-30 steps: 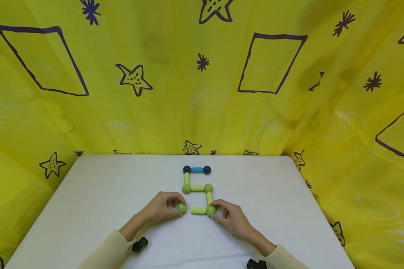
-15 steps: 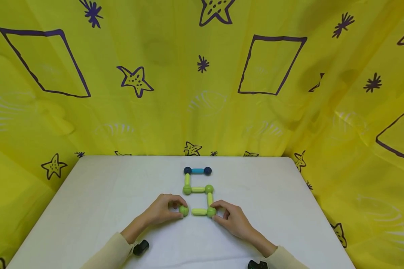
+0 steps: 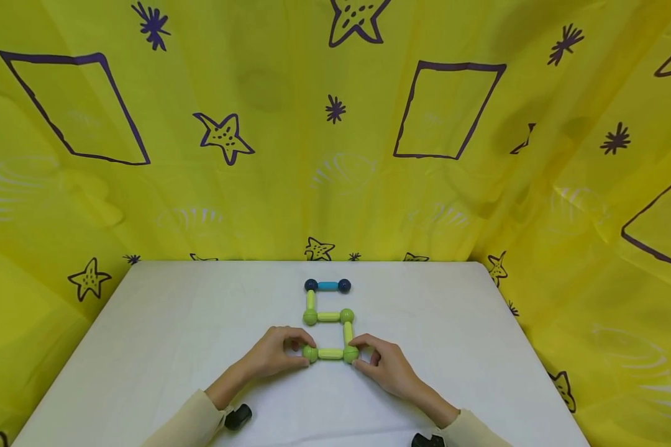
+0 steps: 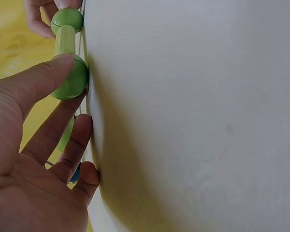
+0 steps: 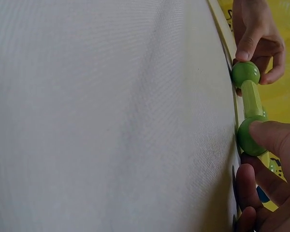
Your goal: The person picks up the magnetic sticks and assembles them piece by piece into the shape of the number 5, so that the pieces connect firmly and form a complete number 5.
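Note:
Between thumb and fingertip, my left hand (image 3: 275, 352) pinches a green ball (image 3: 310, 354), which touches the left end of a light green rod (image 3: 330, 354). At that rod's other end, my right hand (image 3: 387, 365) pinches a second green ball (image 3: 350, 354). A light green upright rod (image 3: 348, 333) runs from there away to another green ball (image 3: 346, 316). The chain goes on through more light green rods and a green ball (image 3: 310, 317) to a dark blue ball (image 3: 310, 285), a blue rod (image 3: 327, 286) and a second dark blue ball (image 3: 343, 286), forming an S-like outline.
The pieces lie on a white-covered table (image 3: 201, 310). A yellow curtain (image 3: 291, 198) with dark star and shell drawings hangs behind and along both sides. Black wrist devices, such as the one (image 3: 238, 417) at my left sleeve, sit near the front.
My left hand has moved slightly right with its green ball, closing the gap to the light green rod. My right hand has stayed on its ball.

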A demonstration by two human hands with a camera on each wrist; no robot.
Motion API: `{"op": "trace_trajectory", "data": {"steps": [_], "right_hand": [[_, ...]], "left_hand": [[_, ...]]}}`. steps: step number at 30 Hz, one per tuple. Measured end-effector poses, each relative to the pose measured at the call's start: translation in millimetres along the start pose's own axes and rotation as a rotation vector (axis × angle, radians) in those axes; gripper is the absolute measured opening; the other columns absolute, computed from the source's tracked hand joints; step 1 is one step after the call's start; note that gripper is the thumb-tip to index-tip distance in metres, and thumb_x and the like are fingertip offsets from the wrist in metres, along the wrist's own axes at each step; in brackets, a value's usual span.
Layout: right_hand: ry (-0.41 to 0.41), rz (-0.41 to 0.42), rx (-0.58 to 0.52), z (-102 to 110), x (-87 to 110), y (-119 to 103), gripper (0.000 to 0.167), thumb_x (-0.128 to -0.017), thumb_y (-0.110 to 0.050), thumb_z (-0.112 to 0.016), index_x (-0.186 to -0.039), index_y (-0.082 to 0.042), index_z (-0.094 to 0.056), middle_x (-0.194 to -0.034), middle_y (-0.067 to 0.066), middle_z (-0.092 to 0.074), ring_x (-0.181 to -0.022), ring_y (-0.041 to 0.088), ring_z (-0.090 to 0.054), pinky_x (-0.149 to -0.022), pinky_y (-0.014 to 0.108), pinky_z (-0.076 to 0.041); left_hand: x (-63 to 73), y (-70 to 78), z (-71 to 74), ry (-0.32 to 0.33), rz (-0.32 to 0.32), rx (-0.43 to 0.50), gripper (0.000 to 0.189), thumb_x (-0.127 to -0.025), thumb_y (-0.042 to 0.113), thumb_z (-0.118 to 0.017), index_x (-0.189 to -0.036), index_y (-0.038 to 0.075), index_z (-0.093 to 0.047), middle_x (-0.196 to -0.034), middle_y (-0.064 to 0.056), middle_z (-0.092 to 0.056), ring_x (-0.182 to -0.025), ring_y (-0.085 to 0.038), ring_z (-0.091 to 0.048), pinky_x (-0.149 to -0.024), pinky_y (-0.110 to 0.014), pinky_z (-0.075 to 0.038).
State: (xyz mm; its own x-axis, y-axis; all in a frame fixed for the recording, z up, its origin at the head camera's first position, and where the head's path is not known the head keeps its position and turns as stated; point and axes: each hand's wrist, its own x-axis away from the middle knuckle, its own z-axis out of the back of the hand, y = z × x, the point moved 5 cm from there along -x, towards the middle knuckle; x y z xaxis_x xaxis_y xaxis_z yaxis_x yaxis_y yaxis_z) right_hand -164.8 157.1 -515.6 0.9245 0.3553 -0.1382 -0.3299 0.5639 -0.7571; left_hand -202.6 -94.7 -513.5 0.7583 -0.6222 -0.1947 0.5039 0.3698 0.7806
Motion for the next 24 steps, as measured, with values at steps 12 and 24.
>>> {"op": "trace_trajectory", "data": {"steps": [12, 24], "right_hand": [[-0.003, 0.015, -0.012, 0, -1.0, -2, 0.032, -0.091, -0.013, -0.079, -0.121, -0.020, -0.070, -0.100, -0.006, -0.069, -0.058, 0.001, -0.050, -0.054, 0.022, -0.044], [-0.010, 0.039, 0.015, 3, -12.9, -5, 0.030, -0.091, -0.010, -0.078, -0.119, -0.018, -0.070, -0.109, -0.001, -0.072, -0.058, 0.002, -0.048, -0.055, 0.022, -0.043]], "left_hand": [[-0.4, 0.6, 0.7, -0.003, 0.031, 0.006, 0.028, -0.083, 0.011, -0.086, -0.107, 0.021, -0.076, -0.099, 0.010, -0.071, -0.087, -0.015, -0.062, -0.079, -0.028, -0.051], [-3.9, -2.0, 4.7, 0.034, 0.008, -0.031, 0.028, -0.084, 0.009, -0.084, -0.108, 0.020, -0.076, -0.099, 0.010, -0.071, -0.086, -0.018, -0.061, -0.077, -0.029, -0.051]]}}
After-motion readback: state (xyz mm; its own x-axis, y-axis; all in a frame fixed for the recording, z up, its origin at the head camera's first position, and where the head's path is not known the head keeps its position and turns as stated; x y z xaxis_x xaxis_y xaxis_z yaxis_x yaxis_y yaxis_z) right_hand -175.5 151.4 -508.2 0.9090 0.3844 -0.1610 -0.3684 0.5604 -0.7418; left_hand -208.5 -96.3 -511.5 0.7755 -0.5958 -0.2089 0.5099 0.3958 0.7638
